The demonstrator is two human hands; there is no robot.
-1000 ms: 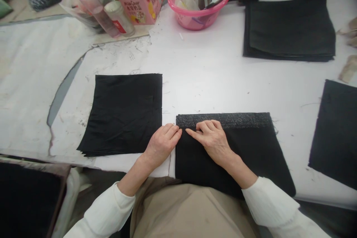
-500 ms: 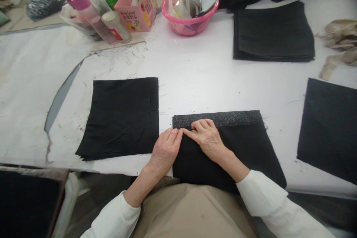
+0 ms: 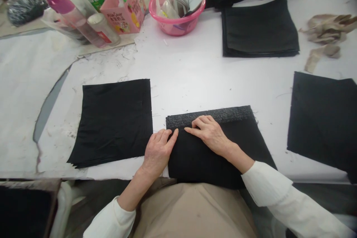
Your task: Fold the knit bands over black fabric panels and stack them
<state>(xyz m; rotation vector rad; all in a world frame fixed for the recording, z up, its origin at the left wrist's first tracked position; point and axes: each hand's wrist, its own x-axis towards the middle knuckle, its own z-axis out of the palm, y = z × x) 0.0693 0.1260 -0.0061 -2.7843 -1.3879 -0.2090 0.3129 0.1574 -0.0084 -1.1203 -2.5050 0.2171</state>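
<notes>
A black cloth piece lies at the table's front edge, with a speckled grey strip along its far edge. My left hand is at the cloth's left edge, thumb and fingers gripping the fold just below the strip. My right hand pinches the cloth at the strip's lower edge, its fingers curled and its thumb pointing left. A small gap separates the two thumbs.
Black cloth stacks lie at the left, back right and far right. Behind are a pink basin, a pink box, bottles and beige scraps on the white table.
My hands have moved slightly apart; the thumbs met before and now have a gap between them. The whole view has shifted, so most things appear further left.
</notes>
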